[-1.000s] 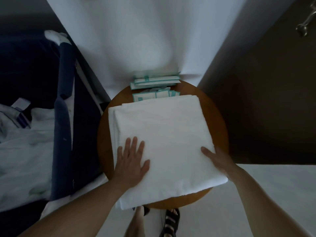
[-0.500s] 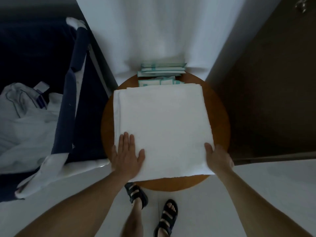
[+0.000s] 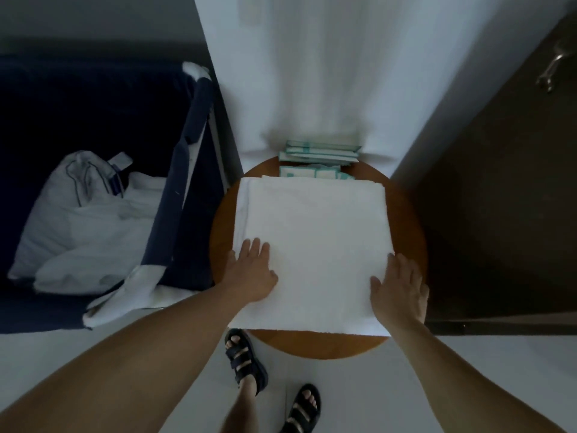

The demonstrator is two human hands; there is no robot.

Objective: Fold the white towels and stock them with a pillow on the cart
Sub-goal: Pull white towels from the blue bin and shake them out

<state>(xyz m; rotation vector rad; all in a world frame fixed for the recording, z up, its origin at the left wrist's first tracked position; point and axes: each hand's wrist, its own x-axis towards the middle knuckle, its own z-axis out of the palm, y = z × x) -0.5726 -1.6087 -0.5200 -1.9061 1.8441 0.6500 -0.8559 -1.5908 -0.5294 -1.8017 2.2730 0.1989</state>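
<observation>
So the towel (image 3: 312, 245) is folded into a fat square and sits on the round wooden worktop (image 3: 406, 220), right between the two hands. The left hand (image 3: 249, 273) lies flat on the near left corner, fingers straight and together, pressing down rather than gripping anything. The right hand (image 3: 401, 289) is on the near right edge, fingers loose and draped over the side; I can't tell if any of them are tucked under the fold. My guess is it's being squared up and flattened so the layers don't slide when it gets lifted, since the near edge already hangs a bit past the worktop rim.

Beyond the fingertips, at the far side of the towel, there's a little stack of teal and white packets (image 3: 318, 153) against the wall. Off past the left hand is the navy cart (image 3: 187, 170) with a white pillow (image 3: 84, 220) already in it. Towel's not in there yet, so that's probably where it's headed.
</observation>
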